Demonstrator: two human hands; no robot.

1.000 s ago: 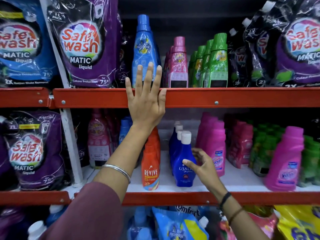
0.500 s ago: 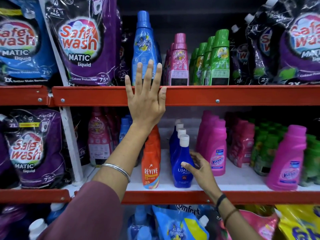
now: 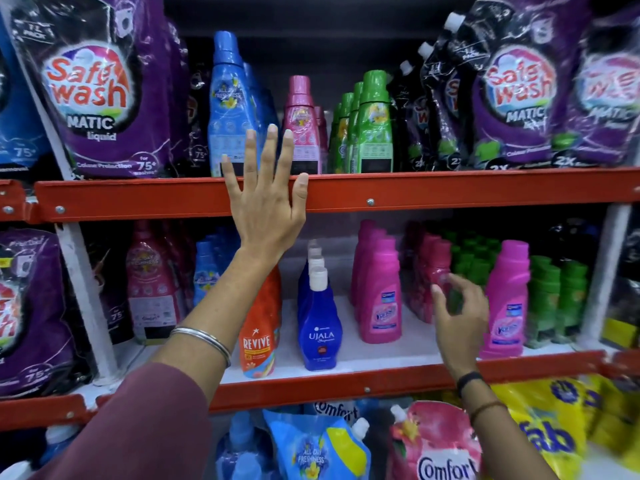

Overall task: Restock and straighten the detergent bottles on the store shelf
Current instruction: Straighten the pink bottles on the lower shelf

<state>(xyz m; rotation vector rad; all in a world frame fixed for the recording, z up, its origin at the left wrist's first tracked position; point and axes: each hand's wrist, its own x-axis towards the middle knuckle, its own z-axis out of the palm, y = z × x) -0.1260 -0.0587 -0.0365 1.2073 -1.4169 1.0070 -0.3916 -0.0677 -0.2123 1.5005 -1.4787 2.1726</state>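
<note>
My left hand (image 3: 266,199) lies flat, fingers spread, against the red front rail (image 3: 415,192) of the upper shelf. My right hand (image 3: 459,313) hovers open over the middle shelf, between a row of pink Vanish bottles (image 3: 381,296) and a lone pink Vanish bottle (image 3: 507,299), in front of dark pink bottles (image 3: 431,271). It holds nothing. To its left stands a row of blue Ujala bottles (image 3: 320,327) with white caps, then orange Revive bottles (image 3: 259,337) partly behind my left forearm.
The upper shelf carries a tall blue bottle (image 3: 230,109), pink bottles (image 3: 301,126), green bottles (image 3: 372,126) and purple Safewash pouches (image 3: 97,91). Green bottles (image 3: 554,299) fill the middle shelf's right end. Comfort pouches (image 3: 436,445) and yellow packs (image 3: 550,431) sit below the lower red rail (image 3: 346,386).
My right hand let go of the front Ujala bottle and moved right, to the gap between the pink bottles. My left hand stayed on the rail. The view shifted slightly.
</note>
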